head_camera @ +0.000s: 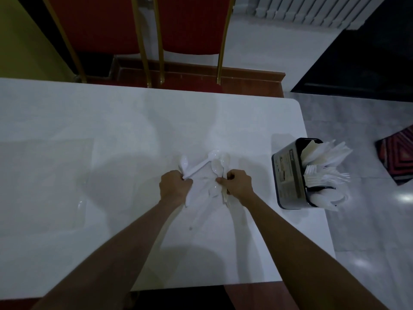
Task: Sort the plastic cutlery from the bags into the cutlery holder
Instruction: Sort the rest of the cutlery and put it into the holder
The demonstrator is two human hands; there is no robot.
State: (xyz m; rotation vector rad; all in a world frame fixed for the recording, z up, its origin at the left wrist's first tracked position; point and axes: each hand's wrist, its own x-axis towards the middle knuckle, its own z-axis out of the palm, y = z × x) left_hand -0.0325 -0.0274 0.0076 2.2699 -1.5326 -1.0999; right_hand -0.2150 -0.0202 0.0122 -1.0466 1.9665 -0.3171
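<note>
Head view: looking down at the table [111, 121].
Left hand [175, 185]: fingers curled tight, gripping a handle from the white spoons [215, 167].
Right hand [239, 184]: fingers and thumb pinching more of them.
White spoons: bunched between both hands, over the table.
Cutlery holder [288, 175]: black, at the table's right edge, apart from the hands, with white cutlery inside.

On the white worktop [111, 121], the left hand [175, 186] and right hand [238, 184] each grip white plastic spoons [215, 168]; the black cutlery holder [290, 175] stands near the right edge.
</note>
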